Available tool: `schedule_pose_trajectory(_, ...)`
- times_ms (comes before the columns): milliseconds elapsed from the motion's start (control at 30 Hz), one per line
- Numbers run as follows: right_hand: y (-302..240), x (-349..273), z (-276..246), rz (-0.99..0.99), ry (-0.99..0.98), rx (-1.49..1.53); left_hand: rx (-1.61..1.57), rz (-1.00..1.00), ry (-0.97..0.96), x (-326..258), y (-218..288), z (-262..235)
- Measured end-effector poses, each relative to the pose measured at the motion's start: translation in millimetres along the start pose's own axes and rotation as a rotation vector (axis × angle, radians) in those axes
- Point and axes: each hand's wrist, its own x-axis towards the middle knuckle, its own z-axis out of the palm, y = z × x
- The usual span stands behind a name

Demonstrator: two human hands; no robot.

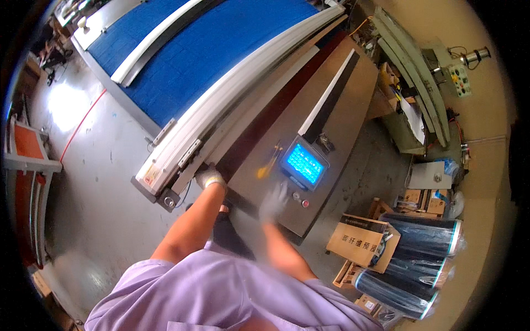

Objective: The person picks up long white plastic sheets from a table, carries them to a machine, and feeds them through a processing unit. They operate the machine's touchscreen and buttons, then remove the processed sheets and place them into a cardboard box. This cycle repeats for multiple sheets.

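My left hand [210,177], in a pale knit glove, is at the near end of the dark red strip [234,156] beside the long white beam [221,102]. Its fingers curl in at that corner, and what they grip is hidden. My right hand [274,202], also gloved, hovers over the brown tabletop [248,190], blurred by motion. Its fingers look stretched out, with nothing visible in them. Just right of it are a lit blue touchscreen [305,164] and a red push button [305,203]. A yellow-handled tool [268,165] lies on the tabletop beyond the hand.
A blue cutting bed [199,60] with a white bar [152,41] across it spreads beyond the beam. Behind the screen lies a long black-and-white bar [329,94]. At right stand a cardboard box [359,241], wrapped dark rolls [419,234] and a green machine [411,71]. An orange-panelled rack [30,143] is at left.
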Motion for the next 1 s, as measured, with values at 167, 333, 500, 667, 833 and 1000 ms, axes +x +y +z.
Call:
schedule_pose_trajectory(167, -17.4, -2.9, 0.7, -0.029, 0.004, 0.073, 0.201, 0.260, 0.185, 50.8, -61.3, 14.6)
schedule_pose_trajectory(333, 19.3, -7.5, 12.8, -0.035, 0.052, 0.010, -0.688, -0.490, -0.169, 2.8, -9.3, 3.1)
schedule_pose_trajectory(500, -17.2, 22.9, -13.8, 0.016, 0.128, 0.311, -0.854, -0.570, -0.461, -50.2, 21.5, -44.4)
schedule_pose_trajectory(667, -85.4, 116.3, -57.1, -0.319, 0.190, 0.534, -0.678, 0.010, -0.657, -150.7, 91.7, -125.3)
schedule_pose_trajectory(833, -73.9, 183.0, -111.7, -0.087, -0.403, 1.507, -0.695, 0.456, -0.968, -203.1, 124.7, -165.1)
schedule_pose_trajectory(1000, -98.4, 181.3, -297.7, -0.353, 0.493, 1.086, -0.149, 0.986, -0.617, -136.7, 100.1, -116.1)
